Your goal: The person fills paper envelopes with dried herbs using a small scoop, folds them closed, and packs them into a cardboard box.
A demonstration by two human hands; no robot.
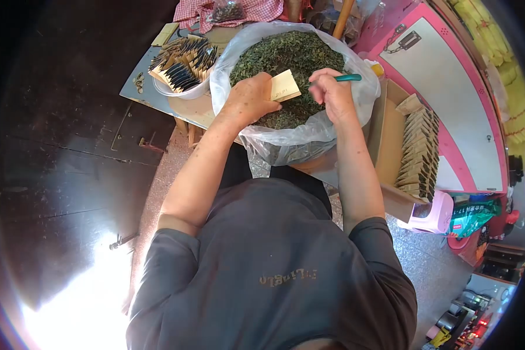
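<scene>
My left hand (251,100) is closed around a small cream paper packet (285,86) with faint marks on its face. Facing it, my right hand (332,93) grips a tool with a green handle (349,77); its working end is hidden by my blurred fingers. Both hands are over a large clear plastic bag (224,76), spread open and full of dried green leaves (291,49). To the left, a white tub (184,93) holds many paper packets (186,61) with dark edges.
A cardboard box (386,131) with a row of packets (417,149) stands right of the bag. Beyond it is a pink and white cabinet (449,87). A checked cloth (192,13) lies at the table's far edge. A pink plastic stool (434,214) stands low at right.
</scene>
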